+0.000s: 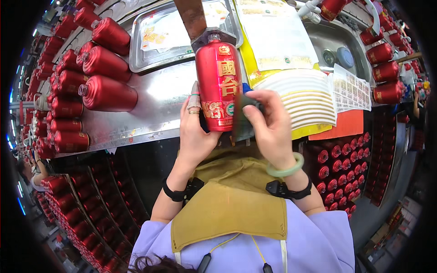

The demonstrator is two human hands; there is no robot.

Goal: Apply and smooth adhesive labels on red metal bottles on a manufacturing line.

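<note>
A glossy red bottle point(214, 88) with gold lettering lies in front of me, its neck pointing away into a metal bracket point(210, 37). My left hand point(198, 129) is wrapped around the bottle's left side and lower end; one finger wears a fabric finger cover and a ring. In my right hand point(269, 120), thumb and fingers pinch a dark green cloth point(246, 119) against the bottle's lower right side. The cloth is partly smeared, and a bit of blue shows behind the fingers.
Several red bottles point(107, 93) lie along the bench's left. A metal tray point(154, 63) with label sheets sits at the back. To the right are white label sheets point(273, 36), curved label strips point(296, 104) and a sink point(353, 43). Crated red bottles point(341, 168) stand below.
</note>
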